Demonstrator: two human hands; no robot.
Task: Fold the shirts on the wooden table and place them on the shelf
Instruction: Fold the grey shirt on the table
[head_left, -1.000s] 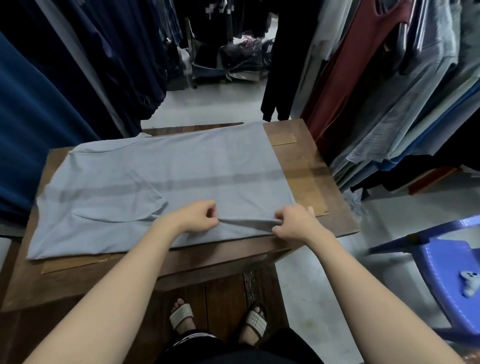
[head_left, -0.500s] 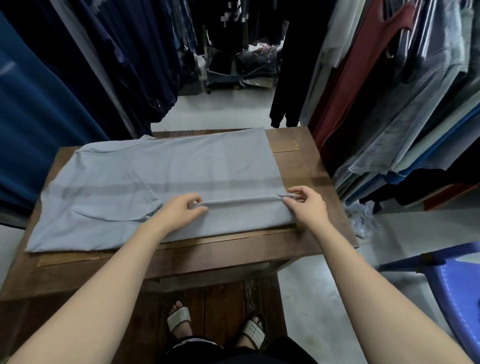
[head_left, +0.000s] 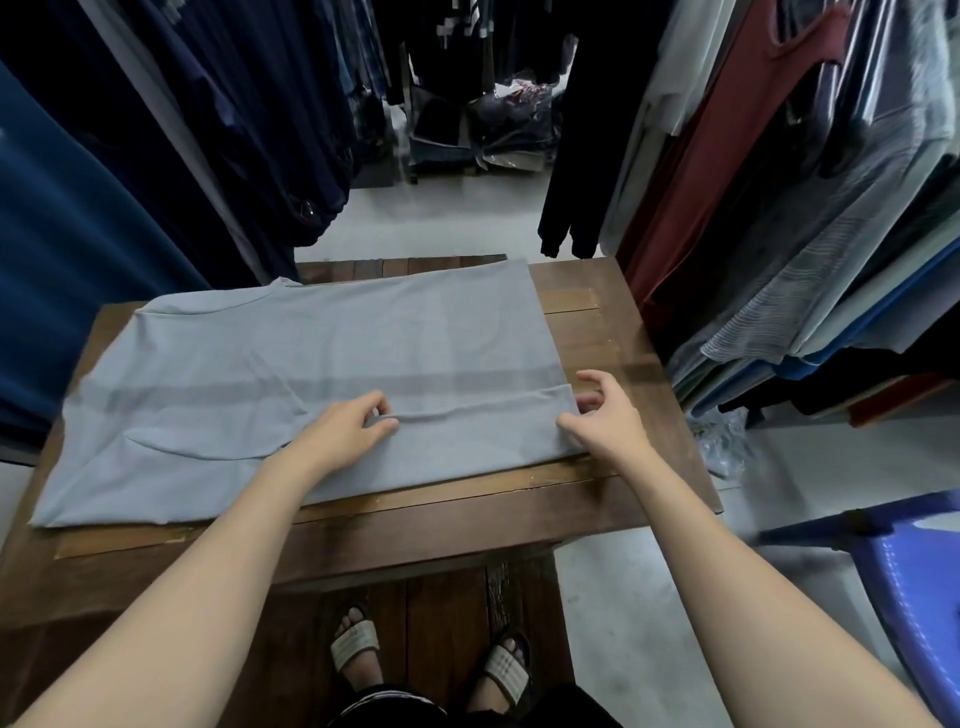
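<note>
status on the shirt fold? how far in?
Done: the grey shirt lies spread flat on the wooden table, and its near edge is turned over toward the middle on the right part. In hand: the left hand pinches that folded edge; the right hand is open at the hem corner. Left: the remaining folds and shelving; no shelf is in view.

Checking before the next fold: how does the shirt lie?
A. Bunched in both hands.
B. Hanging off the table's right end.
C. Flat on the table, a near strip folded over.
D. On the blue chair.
C: the shirt lies spread on the table, its near right strip folded over, left hand and right hand at the fold's ends.
</note>
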